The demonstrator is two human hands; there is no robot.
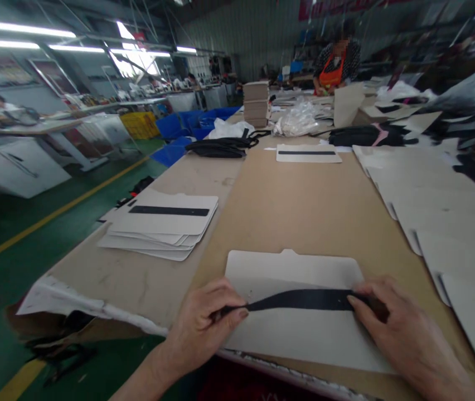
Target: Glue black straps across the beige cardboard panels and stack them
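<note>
A black fabric strip (304,298) stretches between my hands over a pale cardboard panel (291,334) at the table's near edge. My left hand (204,320) pinches the strip's left end, which is twisted narrow there. At the other end, the thumb and fingers of my right hand (396,317) grip the strip, which lies flatter on that side. The panel has rounded corners and a small tab on its far edge. Whether the strip touches the panel along its whole length, I cannot tell.
Left of me lies a stack of pale panels (166,223), the top one with a black strip. Another striped panel (308,156) sits farther up the table. Overlapping pale sheets (455,223) line the right side. Black bundles (221,147) and a co-worker (335,64) are beyond.
</note>
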